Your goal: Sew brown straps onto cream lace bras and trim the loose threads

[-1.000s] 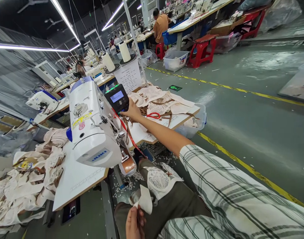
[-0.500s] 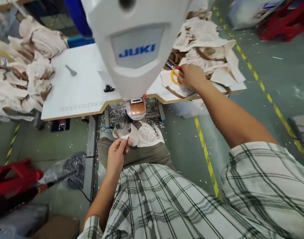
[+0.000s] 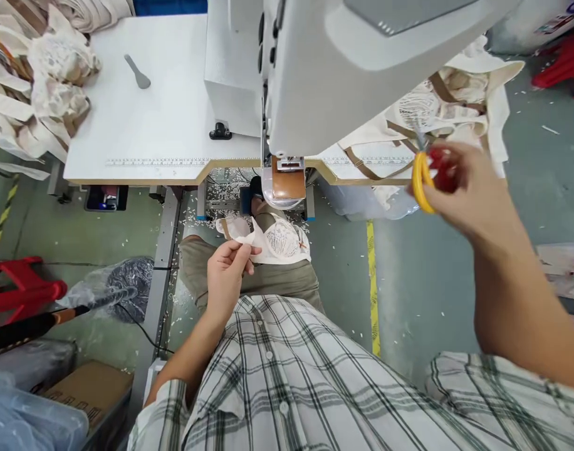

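Across my lap lies a cream bra (image 3: 282,241) with lacy cups and a small brown bow. My left hand (image 3: 230,266) pinches its edge on the left side between thumb and fingers. Off to the right, my right hand (image 3: 472,188) is closed around a pair of scissors (image 3: 422,181) with yellow and red handles. The blades point up and away, over the right end of the white table (image 3: 174,113). The sewing machine (image 3: 324,81) rises in front of me, its brown plate (image 3: 288,185) just beyond the bra.
Cream garments pile up at the table's left (image 3: 56,81) and right (image 3: 460,106). A grey spatula-like tool (image 3: 137,72) lies on the tabletop. On the left stand a metal table leg (image 3: 162,263), a red frame (image 3: 21,288) and a cardboard box (image 3: 89,388). Scraps litter the floor.
My right hand has lifted the scissors from beside the right-hand garment pile and drawn them toward me and right. My left hand still pinches the bra. The view has shifted.
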Available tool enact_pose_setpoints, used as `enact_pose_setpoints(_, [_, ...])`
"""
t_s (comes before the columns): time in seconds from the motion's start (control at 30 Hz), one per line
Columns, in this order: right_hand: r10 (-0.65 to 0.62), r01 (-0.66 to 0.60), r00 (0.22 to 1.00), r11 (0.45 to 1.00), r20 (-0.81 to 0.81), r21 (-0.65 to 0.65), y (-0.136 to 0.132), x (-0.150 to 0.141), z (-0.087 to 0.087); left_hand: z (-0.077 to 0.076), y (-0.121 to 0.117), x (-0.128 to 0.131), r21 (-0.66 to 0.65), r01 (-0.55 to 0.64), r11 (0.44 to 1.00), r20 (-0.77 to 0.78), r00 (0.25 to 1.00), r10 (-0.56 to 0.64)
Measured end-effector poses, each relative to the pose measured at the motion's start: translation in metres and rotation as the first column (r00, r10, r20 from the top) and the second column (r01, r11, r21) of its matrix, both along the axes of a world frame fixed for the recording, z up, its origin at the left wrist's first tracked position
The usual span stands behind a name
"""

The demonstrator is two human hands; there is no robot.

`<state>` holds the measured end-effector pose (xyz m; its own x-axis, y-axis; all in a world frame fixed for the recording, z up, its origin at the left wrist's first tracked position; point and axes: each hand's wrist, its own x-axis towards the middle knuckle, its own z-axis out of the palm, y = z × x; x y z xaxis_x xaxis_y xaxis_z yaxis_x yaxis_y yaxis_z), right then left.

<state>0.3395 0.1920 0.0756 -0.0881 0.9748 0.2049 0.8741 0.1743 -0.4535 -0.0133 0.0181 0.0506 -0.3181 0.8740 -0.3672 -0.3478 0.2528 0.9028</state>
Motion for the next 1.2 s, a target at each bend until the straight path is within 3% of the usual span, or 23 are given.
enact_pose_setpoints(0.07, [0.18,-0.245,0.938,0.949,-0.297,-0.198,-0.051,-0.015,-0.001,-0.001,0.001,0.003,0.015,-0.029,0.999,-0.002,1.0,0.029])
enact_pose_setpoints(0.17, [0.338,-0.414,0.897,0.868,-0.285,-0.275,-0.113,-0.053,-0.006,-0.001,0.002,0.007,0.022,-0.051,0.998,-0.008,0.999,0.051])
enact_pose_setpoints(0.27, [0.433,-0.497,0.859,0.832,-0.272,-0.245,-0.144,-0.093,-0.013,-0.001,0.001,0.011,0.036,-0.049,0.998,-0.059,0.997,0.051])
enact_pose_setpoints(0.47, [0.509,-0.557,0.824,0.808,-0.249,-0.194,-0.144,-0.131,-0.023,0.003,-0.003,0.014,0.059,-0.04,0.997,-0.149,0.988,0.048])
enact_pose_setpoints(0.73, [0.507,-0.56,0.823,0.802,-0.256,-0.209,-0.14,-0.139,-0.022,0.005,-0.005,0.014,0.077,-0.037,0.996,-0.195,0.979,0.051])
enact_pose_setpoints(1.0, [0.477,-0.551,0.826,0.797,-0.301,-0.25,-0.136,-0.14,-0.018,-0.002,-0.004,0.009,0.145,0.018,0.989,-0.251,0.968,0.019])
enact_pose_setpoints(1.2, [0.377,-0.471,0.84,0.863,-0.39,-0.181,-0.131,-0.151,-0.03,-0.005,-0.005,0.007,0.23,0.093,0.969,-0.432,0.902,0.016])
